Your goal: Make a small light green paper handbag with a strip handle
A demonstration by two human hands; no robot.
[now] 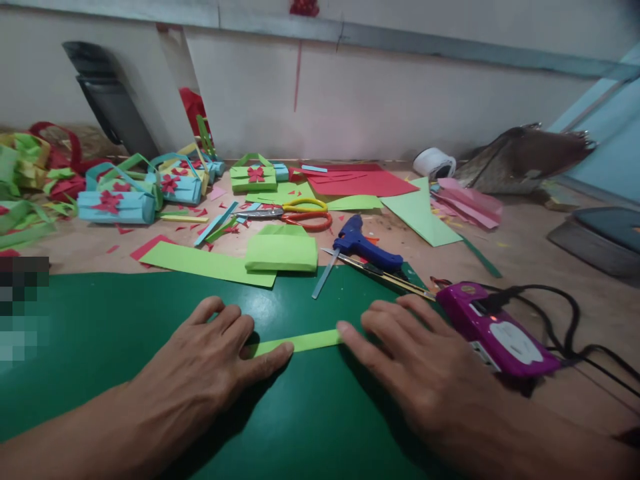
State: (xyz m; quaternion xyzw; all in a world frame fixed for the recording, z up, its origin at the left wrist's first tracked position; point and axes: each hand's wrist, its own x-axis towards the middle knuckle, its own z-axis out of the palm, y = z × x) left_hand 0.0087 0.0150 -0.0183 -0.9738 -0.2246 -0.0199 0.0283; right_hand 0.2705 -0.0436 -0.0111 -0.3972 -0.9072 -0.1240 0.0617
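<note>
Light-green paper strip (316, 341) on green mat (300, 420)

Head view: the left hand (210, 357) rests its thumb near one end — whether its curled fingers pinch, I cannot tell. The right hand (417, 360), loosely spread, touches the other. A purple socket box (463, 310) bears a white label (515, 342) — its marking too blurred to read.

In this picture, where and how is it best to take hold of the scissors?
Probably by the yellow loop and orange loop, coming from the right: the scissors lie with both loops toward the right, blades toward the left.
</note>
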